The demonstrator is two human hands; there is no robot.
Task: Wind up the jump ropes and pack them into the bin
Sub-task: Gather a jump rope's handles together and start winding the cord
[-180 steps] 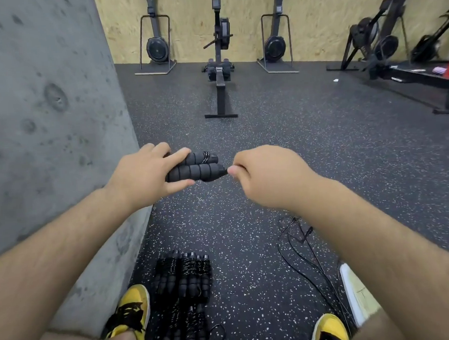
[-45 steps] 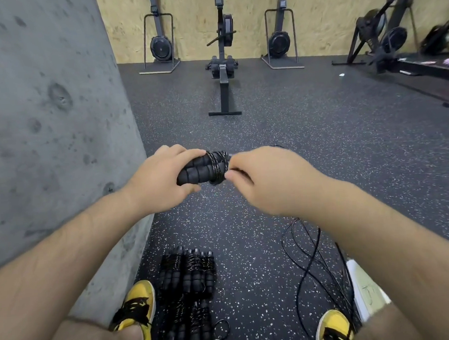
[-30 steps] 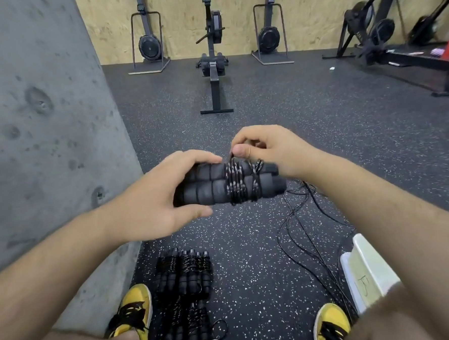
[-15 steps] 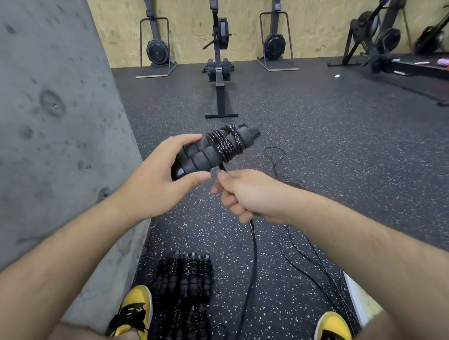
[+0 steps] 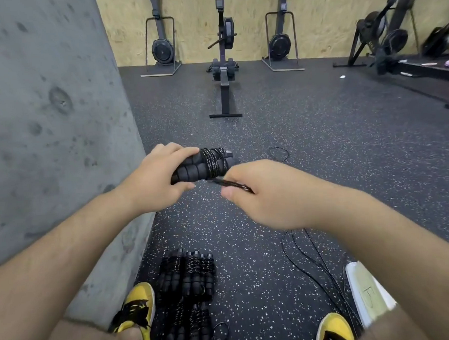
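Left hand (image 5: 153, 184) is closed around the paired jump-rope handles (image 5: 191, 169), held above the floor; cord (image 5: 213, 160) is wrapped around them. Right hand (image 5: 264, 193) pinches the cord's loose run beside the handles.

light: bright, even, soft shadows | edges: wide-angle bending | blur: slight, far right

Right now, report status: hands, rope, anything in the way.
Left hand grips handles, cord partly wound. Right hand pinches cord, mid-wrap. Slack loose on floor by right shoe. Wound ropes stacked at feet; nothing blocking.
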